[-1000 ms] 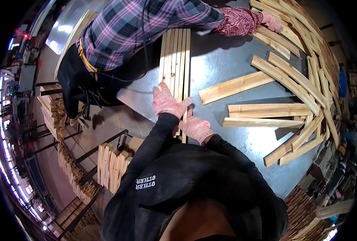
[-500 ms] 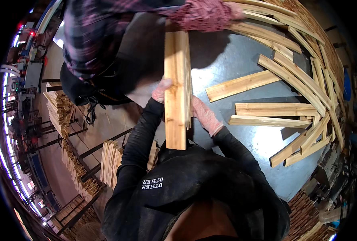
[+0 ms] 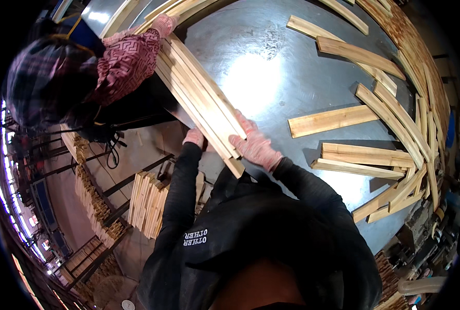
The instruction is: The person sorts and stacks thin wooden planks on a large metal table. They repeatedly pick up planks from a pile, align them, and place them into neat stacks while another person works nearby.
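A bundle of several long, pale wooden boards (image 3: 201,98) slants from the upper left down toward my body, over the near edge of the metal table (image 3: 240,41). My left hand (image 3: 193,137), in a pinkish work glove, is closed on the bundle's left side near its lower end; the boards hide part of its fingers. On the other side, my right hand (image 3: 255,144), gloved alike, grips the right edge with its thumb over the top. One board sticks out past the others at the near end. A co-worker's gloved hand (image 3: 163,25) is at the far end.
The co-worker (image 3: 51,82) bends in from the upper left. Loose boards (image 3: 333,120) lie scattered across the table's right side, heaped near its rusty rim (image 3: 416,62). Stacked boards (image 3: 147,204) stand on the lower left, beside dark metal bars (image 3: 118,222).
The bundle has swung from nearly upright in view to a slant, its far end now to the left. The co-worker has moved left, and my right hand has come over the boards' edge.
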### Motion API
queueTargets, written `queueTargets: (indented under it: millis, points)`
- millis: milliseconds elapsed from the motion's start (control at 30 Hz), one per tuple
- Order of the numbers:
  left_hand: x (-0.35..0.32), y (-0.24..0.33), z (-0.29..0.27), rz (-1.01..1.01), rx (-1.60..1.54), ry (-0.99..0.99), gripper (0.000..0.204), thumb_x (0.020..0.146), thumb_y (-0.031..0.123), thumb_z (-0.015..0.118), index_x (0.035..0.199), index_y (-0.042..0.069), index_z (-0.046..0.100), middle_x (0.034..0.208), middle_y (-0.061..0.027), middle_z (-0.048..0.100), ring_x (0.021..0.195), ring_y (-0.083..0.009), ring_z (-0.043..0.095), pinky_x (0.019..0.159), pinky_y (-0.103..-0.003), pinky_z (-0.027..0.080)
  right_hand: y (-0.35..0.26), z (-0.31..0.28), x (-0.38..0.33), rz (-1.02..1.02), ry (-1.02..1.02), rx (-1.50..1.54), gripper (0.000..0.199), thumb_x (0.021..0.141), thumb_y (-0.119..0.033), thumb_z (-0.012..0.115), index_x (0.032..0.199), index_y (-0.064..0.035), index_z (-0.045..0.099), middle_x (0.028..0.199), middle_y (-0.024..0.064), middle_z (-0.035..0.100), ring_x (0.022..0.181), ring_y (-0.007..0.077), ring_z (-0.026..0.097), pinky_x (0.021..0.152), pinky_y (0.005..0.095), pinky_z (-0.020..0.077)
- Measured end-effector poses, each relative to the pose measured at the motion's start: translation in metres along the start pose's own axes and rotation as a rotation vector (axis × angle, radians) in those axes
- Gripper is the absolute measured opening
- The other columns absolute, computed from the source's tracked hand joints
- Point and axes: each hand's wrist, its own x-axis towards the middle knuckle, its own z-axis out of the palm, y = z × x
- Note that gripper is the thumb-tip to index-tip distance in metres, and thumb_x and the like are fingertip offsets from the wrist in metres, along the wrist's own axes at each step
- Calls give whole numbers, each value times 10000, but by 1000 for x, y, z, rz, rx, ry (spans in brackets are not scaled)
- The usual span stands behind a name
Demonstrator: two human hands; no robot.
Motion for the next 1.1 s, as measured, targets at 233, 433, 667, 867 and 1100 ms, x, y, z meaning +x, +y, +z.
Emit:
queueTargets:
  millis: [233,433,667,867,1100]
  points:
    - [-7,38,-20,-320,-337,209,556,960,497,495,1220,12,573,1024,-248,659,984,-389,635,833,-414,502,57,46,-22,-498,228,-473,711,908,-286,626,1512,-120,288,1414,235,421,1315,343,410,1108,405,322]
    - [-43,168,-7,-649,-1890,71,704,840,293,753,1369,32,370,1198,-135,615,1083,-248,612,912,-391,506,35,2,-80,105,59,323,580,983,-294,531,1497,-143,307,1438,169,423,1315,245,432,1079,365,373]
    - [-19,207,-46,-328,-952,71,865,779,317,794,1392,24,259,1241,-188,574,1117,-274,593,929,-384,487,23,6,-88,54,116,216,673,973,-303,515,1517,-75,191,1401,196,450,1283,277,463,1039,361,414]
    - [13,174,-125,-464,4,440,1123,608,562,803,1441,14,286,1385,-242,382,1154,-429,519,956,-492,456,-10,50,-23,-78,-80,-156,813,919,-374,537,1501,15,125,1313,294,502,1220,404,512,1004,432,432]
    - [16,107,-123,-248,132,452,1027,638,431,827,1406,25,280,1252,-270,491,1129,-435,509,930,-477,464,13,-113,12,-338,207,-759,595,926,-350,543,1408,-17,438,1310,174,572,1169,339,559,1016,399,441]
